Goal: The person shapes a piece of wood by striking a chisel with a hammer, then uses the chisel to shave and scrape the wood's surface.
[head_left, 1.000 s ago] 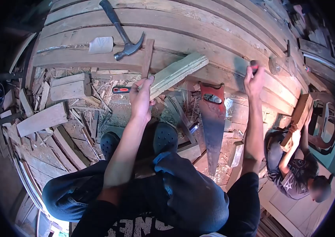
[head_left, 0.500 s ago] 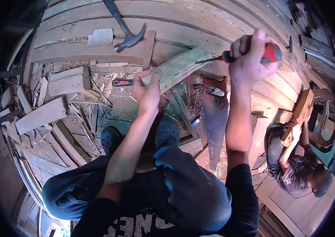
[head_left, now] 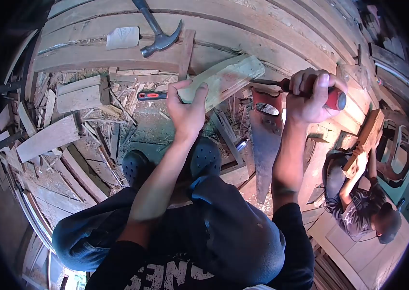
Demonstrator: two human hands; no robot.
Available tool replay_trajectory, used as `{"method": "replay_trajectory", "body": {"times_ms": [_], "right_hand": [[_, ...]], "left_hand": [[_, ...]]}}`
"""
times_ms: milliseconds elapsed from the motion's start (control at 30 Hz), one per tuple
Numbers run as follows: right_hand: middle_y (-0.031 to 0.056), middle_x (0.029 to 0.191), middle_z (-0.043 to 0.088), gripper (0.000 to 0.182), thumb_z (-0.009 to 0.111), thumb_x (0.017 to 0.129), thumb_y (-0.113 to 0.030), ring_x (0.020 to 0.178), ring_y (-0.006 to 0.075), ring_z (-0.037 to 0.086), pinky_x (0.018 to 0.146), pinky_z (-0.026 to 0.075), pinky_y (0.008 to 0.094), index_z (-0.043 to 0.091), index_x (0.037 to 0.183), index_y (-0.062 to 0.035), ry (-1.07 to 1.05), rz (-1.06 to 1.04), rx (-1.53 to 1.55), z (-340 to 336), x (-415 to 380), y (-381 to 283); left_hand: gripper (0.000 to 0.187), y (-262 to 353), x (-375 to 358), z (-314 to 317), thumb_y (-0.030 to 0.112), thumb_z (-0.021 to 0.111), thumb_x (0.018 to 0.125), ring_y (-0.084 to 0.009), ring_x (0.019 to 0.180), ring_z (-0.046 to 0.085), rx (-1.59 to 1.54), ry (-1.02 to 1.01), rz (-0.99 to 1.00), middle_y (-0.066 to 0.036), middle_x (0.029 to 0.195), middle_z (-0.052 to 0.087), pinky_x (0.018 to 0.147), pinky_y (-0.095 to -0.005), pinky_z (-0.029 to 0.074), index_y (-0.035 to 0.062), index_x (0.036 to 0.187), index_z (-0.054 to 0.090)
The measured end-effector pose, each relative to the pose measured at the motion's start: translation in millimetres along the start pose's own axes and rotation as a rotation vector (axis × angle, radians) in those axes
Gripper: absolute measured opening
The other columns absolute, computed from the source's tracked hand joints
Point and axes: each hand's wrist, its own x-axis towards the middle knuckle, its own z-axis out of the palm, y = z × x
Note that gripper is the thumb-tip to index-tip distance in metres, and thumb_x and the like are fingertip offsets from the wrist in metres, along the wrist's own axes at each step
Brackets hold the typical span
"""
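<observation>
My left hand (head_left: 188, 113) grips the near end of a short, pale wooden block (head_left: 228, 76), thumb on its upper face and fingers at its far side. The block slants up and to the right over the edge of the plank bench. In my right fist (head_left: 310, 96) is a screwdriver (head_left: 337, 99) with a red and black handle. Its thin dark shaft points left, the tip close by the block's right end. Just left of my left hand lies a tool with a red and black handle (head_left: 151, 95). Below the block's right end, a handsaw (head_left: 264, 145) points toward me.
A claw hammer (head_left: 158, 41) and a scrap of paper (head_left: 123, 37) lie on the plank bench (head_left: 84, 29). Offcuts (head_left: 50, 137) and splinters cover the ground at left. At right, another person (head_left: 359, 203) sits holding a wooden beam (head_left: 365, 140).
The block has turned a little in my left hand, which shifted slightly right. My right hand moved down, and the screwdriver's tip went from the block's face to beside its end.
</observation>
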Motion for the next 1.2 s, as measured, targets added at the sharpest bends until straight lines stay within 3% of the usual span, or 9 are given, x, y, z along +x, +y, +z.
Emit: {"method": "replay_trajectory", "body": {"times_ms": [200,667,800,867,900,933,1000,1033,1200], "right_hand": [[0.0017,0.054,0.040,0.009,0.058,0.091,-0.005,0.042,0.0114,0.034,0.034,0.031,0.0262,0.052,0.088,-0.0121,-0.021,-0.025,-0.093,-13.9,0.3,1.5],[0.0029,0.051,0.038,0.008,0.056,0.090,-0.004,0.039,0.0112,0.032,0.034,0.030,0.0279,0.052,0.084,-0.0082,0.073,-0.068,-0.086,-23.1,5.9,-6.1],[0.0037,0.053,0.040,0.013,0.056,0.089,0.000,0.040,0.0115,0.034,0.034,0.032,0.0277,0.047,0.082,-0.0073,0.059,-0.097,-0.207,-31.8,6.4,6.8],[0.0069,0.054,0.047,0.017,0.059,0.088,0.002,0.039,0.0107,0.042,0.034,0.035,0.0261,0.044,0.082,-0.0030,0.140,-0.073,-0.170,-33.0,1.8,17.9],[0.0072,0.054,0.047,0.018,0.060,0.089,0.000,0.040,0.0111,0.043,0.034,0.037,0.0265,0.044,0.082,-0.0031,0.143,-0.072,-0.230,-36.2,-0.1,20.3],[0.0072,0.054,0.047,0.018,0.060,0.089,0.000,0.040,0.0111,0.043,0.034,0.037,0.0265,0.044,0.082,-0.0031,0.145,-0.068,-0.232,-39.0,-2.2,21.4],[0.0074,0.054,0.048,0.018,0.060,0.089,-0.001,0.040,0.0111,0.043,0.034,0.037,0.0265,0.044,0.081,-0.0031,0.159,-0.080,-0.210,-40.4,-3.4,23.5],[0.0077,0.054,0.047,0.017,0.060,0.090,-0.001,0.039,0.0112,0.043,0.034,0.036,0.0267,0.044,0.083,-0.0028,0.172,-0.086,-0.196,-40.5,-3.2,23.3],[0.0082,0.054,0.046,0.015,0.059,0.091,-0.002,0.039,0.0113,0.040,0.033,0.033,0.0267,0.044,0.088,-0.0025,0.204,-0.111,-0.200,-41.4,1.3,22.8]], "left_hand": [[0.024,18.8,-2.3,1.4,0.009,0.075,0.082,-0.0080,0.073,0.056,-0.211,-0.151,0.019,-0.004,0.079,0.062,0.066,-0.0248,0.046,0.0024,0.096,0.057],[0.022,46.1,30.4,13.1,0.005,0.073,0.083,-0.0051,0.068,0.057,-0.175,-0.498,0.147,-0.001,0.078,0.063,0.060,-0.0211,0.045,0.0036,0.097,0.056],[0.035,25.1,65.9,38.9,0.023,0.076,0.083,-0.0151,0.075,0.065,0.077,-0.603,0.288,-0.009,0.082,0.066,0.066,-0.0293,0.051,0.0052,0.106,0.056],[0.038,24.4,80.5,49.3,0.029,0.072,0.087,-0.0126,0.056,0.056,0.395,-0.528,0.491,-0.004,0.072,0.060,0.054,-0.0259,0.045,0.0062,0.113,0.055],[0.054,24.6,87.2,51.5,0.043,0.073,0.084,-0.0238,0.077,0.063,0.499,-0.544,0.571,-0.012,0.085,0.062,0.069,-0.0337,0.051,0.0068,0.120,0.054],[0.054,23.7,90.7,54.1,0.043,0.073,0.084,-0.0238,0.077,0.063,0.502,-0.547,0.567,-0.012,0.085,0.062,0.069,-0.0337,0.051,0.0068,0.120,0.054],[0.064,31.2,95.1,57.4,0.050,0.075,0.079,-0.0311,0.108,0.056,0.843,-0.468,0.848,-0.020,0.113,0.059,0.089,-0.0427,0.046,0.0083,0.122,0.054],[0.071,34.5,95.9,55.3,0.055,0.076,0.074,-0.0342,0.128,0.041,1.030,-0.507,0.867,-0.021,0.134,0.047,0.101,-0.0496,0.035,0.0102,0.125,0.054],[0.076,13.5,107.8,74.8,0.059,0.071,0.076,-0.0329,0.132,0.040,0.962,-0.684,1.013,-0.015,0.140,0.044,0.108,-0.0538,0.028,0.0123,0.133,0.051]]}}
